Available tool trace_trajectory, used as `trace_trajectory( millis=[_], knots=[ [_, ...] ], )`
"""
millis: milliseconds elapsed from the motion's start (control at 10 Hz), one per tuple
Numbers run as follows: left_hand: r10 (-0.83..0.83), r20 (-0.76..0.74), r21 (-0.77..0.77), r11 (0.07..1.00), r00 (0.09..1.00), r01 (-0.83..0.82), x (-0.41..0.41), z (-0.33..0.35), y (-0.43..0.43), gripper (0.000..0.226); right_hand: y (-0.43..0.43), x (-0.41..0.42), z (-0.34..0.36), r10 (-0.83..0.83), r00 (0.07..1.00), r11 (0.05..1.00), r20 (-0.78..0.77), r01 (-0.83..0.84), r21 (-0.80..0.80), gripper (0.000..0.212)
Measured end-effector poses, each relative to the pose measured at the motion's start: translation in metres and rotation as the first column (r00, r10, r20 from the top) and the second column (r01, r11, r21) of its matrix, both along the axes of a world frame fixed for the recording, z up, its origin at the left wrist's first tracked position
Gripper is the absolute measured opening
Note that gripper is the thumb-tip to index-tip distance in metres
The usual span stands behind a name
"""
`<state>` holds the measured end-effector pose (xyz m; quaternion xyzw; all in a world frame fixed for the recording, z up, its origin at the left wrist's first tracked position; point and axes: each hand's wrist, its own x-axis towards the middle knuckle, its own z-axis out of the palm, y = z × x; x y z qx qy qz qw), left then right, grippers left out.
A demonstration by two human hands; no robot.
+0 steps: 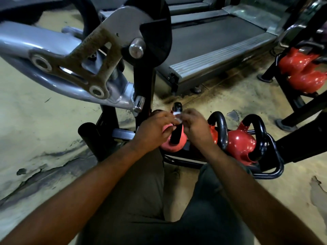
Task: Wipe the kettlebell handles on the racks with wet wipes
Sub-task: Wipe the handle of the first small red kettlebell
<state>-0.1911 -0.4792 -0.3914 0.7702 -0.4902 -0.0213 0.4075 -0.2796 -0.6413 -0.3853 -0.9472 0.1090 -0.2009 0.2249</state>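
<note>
wipe (177,117): atop leftmost handle (177,107), low rack (272,175), mid-scene | left hand (155,129) + right hand (196,129): both pinching it, looks like | feel: limp, damp, tears easy I'd guess, so I'd grip its ends; bell (172,146) heavy, should stay put

Gym interior under dim light, seen from above. The floor (44,121) is a pale yellowish covering, scuffed with dark smears and cracked along the lower left; a patch (318,197) at the right edge has peeled away. At left stands an exercise machine: a silver tubular arm (35,48) joined by a dusty bolted bracket plate (99,55) to a black upright post (143,85), with highlights glinting on the bare metal. Behind, at upper centre, a treadmill (212,64) rests on the floor, its dark belt (212,38) flanked by ribbed grey side rails; blackened grime surrounds its near end.
</note>
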Motion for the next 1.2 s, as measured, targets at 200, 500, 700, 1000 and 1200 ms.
trace_trajectory(
  millis=[200, 500, 700, 1000, 1200],
  knots=[
    [-0.058, 0.217, 0.113, 0.993, 0.974, 0.034, -0.004, -0.006, 0.002, 0.027, -0.028, 0.047, 0.039, 0.117, 0.967, 0.983, -0.226, -0.144, -0.109, 0.068],
    [0.005, 0.254, 0.120, 0.992, 0.967, -0.036, -0.003, -0.004, -0.021, 0.029, -0.032, 0.047, 0.006, -0.123, 0.992, 0.942, -0.040, 0.129, 0.309, 0.033],
    [0.048, 0.191, 0.072, 0.995, 0.980, -0.063, 0.006, -0.008, -0.024, 0.030, -0.054, 0.057, 0.017, 0.135, 0.982, 0.991, -0.130, -0.136, 0.001, 0.040],
    [0.030, 0.168, 0.103, 0.994, 0.985, -0.048, 0.007, -0.007, -0.023, 0.035, -0.062, 0.114, 0.039, 0.152, 0.797, 0.985, -0.585, -0.071, 0.160, 0.026],
    [0.041, 0.130, 0.136, 0.989, 0.991, -0.058, 0.009, -0.008, -0.024, 0.038, -0.040, 0.139, 0.048, 0.111, 0.759, 0.864, -0.642, 0.246, 0.440, 0.017]
  ],
)
